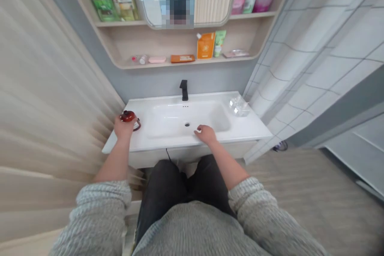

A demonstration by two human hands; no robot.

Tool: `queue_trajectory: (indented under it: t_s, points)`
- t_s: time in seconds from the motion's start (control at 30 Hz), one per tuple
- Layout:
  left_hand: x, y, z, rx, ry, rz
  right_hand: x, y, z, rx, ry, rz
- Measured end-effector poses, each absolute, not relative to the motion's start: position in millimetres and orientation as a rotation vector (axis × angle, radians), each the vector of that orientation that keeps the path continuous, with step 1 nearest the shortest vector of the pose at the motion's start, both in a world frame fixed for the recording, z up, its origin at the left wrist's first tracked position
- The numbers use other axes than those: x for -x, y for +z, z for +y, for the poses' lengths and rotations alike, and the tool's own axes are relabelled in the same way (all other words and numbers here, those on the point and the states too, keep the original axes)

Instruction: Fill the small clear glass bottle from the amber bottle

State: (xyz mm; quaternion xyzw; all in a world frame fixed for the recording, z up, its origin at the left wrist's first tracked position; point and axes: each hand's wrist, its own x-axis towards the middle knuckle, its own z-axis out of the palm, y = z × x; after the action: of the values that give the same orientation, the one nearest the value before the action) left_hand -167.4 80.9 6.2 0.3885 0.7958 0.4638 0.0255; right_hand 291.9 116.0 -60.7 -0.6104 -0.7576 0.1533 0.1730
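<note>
At the left end of the white washbasin [141, 138], my left hand [123, 129] is closed around a red-brown bottle [128, 116] with a dark top. Close against that hand on the right is another red-brown rounded item with a pale label [136, 125]; whether it is part of the same bottle I cannot tell. My right hand [207, 134] hovers over the front part of the basin, right of the drain [187, 124]. Its fingers are slightly bent and apart, holding nothing. A black faucet [184, 90] rises at the back of the basin.
Clear containers [239, 107] stand on the counter's right end. Above, a wall shelf [168, 64] carries an orange pouch [205, 46], a green tube [219, 43], a pink case [157, 60] and several bottles around a mirror [150, 4]. Pleated curtain-like panels [54, 88] border the left side.
</note>
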Motion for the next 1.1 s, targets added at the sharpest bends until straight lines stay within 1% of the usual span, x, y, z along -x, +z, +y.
queue_trajectory:
  t_s: [0.07, 0.17, 0.27, 0.37, 0.47, 0.53, 0.6, 0.67, 0.7, 0.77, 0.83, 0.87, 0.97, 1.1]
  points:
    - [145, 1, 78, -1.152, 1.538, 2.452, -293, -62, 116, 1.715, 0.454, -2.140]
    - [89, -12, 70, -1.399, 1.643, 2.228, -296, -67, 118, 1.644, 0.491, -2.141]
    - [26, -30, 66, -1.605, 1.500, 1.955, -293, -73, 119, 1.453, 0.621, -2.109]
    - [-25, -42, 69, -1.679, 1.430, 1.780, -275, -76, 122, 1.134, 0.806, -2.007]
    - [-57, -44, 78, -1.691, 1.410, 1.647, -247, -74, 126, 0.860, 0.906, -1.889]
    - [-61, -42, 85, -1.703, 1.385, 1.556, -233, -72, 129, 0.826, 0.939, -1.802]
    - [-48, -39, 90, -1.759, 1.333, 1.466, -228, -70, 133, 0.876, 0.968, -1.747]
    - [-17, -36, 93, -1.824, 1.294, 1.478, -231, -70, 136, 0.947, 1.016, -1.730]
    - [5, -35, 94, -1.832, 1.307, 1.580, -234, -71, 138, 0.984, 1.044, -1.716]
    - [54, -35, 95, -1.706, 1.369, 1.975, -239, -72, 141, 1.056, 1.088, -1.665]
    - [102, -37, 94, -1.518, 1.336, 2.352, -242, -73, 143, 1.112, 1.109, -1.631]
    - [122, -39, 95, -1.433, 1.306, 2.466, -242, -74, 143, 1.127, 1.117, -1.629]
    - [162, -46, 101, -1.278, 1.232, 2.578, -241, -74, 144, 1.122, 1.150, -1.656]
    - [178, -52, 118, -1.323, 1.106, 2.586, -239, -72, 144, 1.120, 1.164, -1.664]
